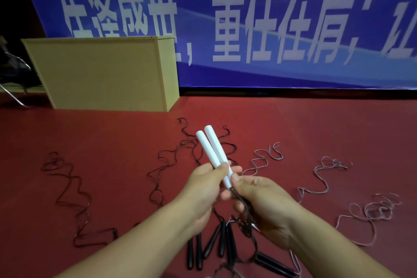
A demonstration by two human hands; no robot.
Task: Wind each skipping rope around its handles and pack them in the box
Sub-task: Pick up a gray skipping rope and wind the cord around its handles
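Skipping ropes lay strewn over the red floor point(112, 137); at the far left a dark rope point(67, 189) snaked loose, and behind it stood the pale box point(99, 74), well apart from the hands; nearer the middle more dark cord point(158, 176) sprawled, with several black handles point(216, 241) lying together below the wrists. Left hand point(203, 189) held the pair of white handles point(212, 149) side by side near their lower ends, its grip closed round them with the thumb pressed across; the handles pointed up and away. Right hand point(264, 205) pinched the thin dark cord point(239, 198) just where it left the handles, fingers curled round it; the rest of that cord trailed down to the floor. Further right lay pale ropes point(322, 178), tangled and loose. Winding seemed barely begun, no turns showing on the white handles. Cord of this sort would likely be light, limp and springy, prone to snagging; the handles were stiff and smooth, so holding them low while guiding the cord close to its root looked sensible.
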